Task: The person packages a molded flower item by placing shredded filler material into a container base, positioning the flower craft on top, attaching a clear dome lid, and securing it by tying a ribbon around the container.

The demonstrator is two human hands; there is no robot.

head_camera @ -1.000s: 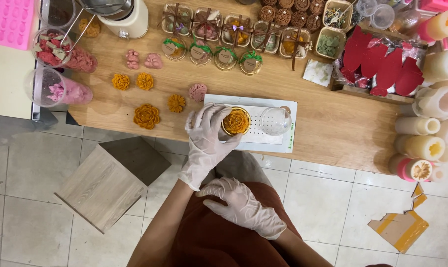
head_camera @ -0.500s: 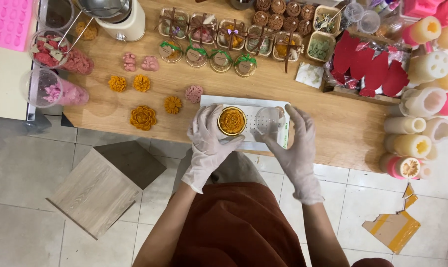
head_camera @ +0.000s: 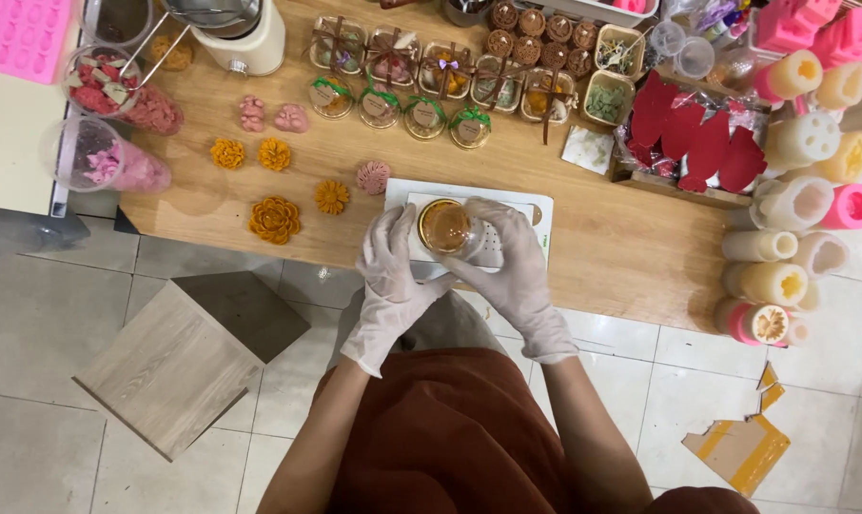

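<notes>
A long wooden worktop (head_camera: 355,205) runs across the upper part of the view, above a floor of pale grey tiles (head_camera: 31,324). A square wooden stool (head_camera: 169,366) stands on the tiles at about eight o'clock from the hands.

A white rectangular tray (head_camera: 536,214) lies at the near edge of the worktop. Over it both gloved hands close around a small round clear jar (head_camera: 445,227) holding an amber-orange flower piece. The left hand (head_camera: 391,276) cups the jar from seven o'clock with its fingers curled to the side wall. The right hand (head_camera: 512,266) covers it from three o'clock, fingers bent over the rim. Whether a lid sits on the jar cannot be told.

At twelve o'clock from the jar stands a row of small round jars with ribbon bows and tags (head_camera: 402,109), and behind them clear boxes tied with brown ribbon (head_camera: 421,67). At ten o'clock, orange flower-shaped pieces (head_camera: 274,219) lie loose on the wood, with a pink one (head_camera: 372,176) just beside the tray. Further out at ten o'clock are two clear cups of pink pieces (head_camera: 103,157) and a pink mould sheet (head_camera: 17,33). At two o'clock lie red cut-out shapes (head_camera: 697,138). At three o'clock, pale, yellow and pink cylinder moulds (head_camera: 783,205) crowd the end of the worktop. A torn scrap of cardboard (head_camera: 740,447) lies on the floor at five o'clock.
</notes>
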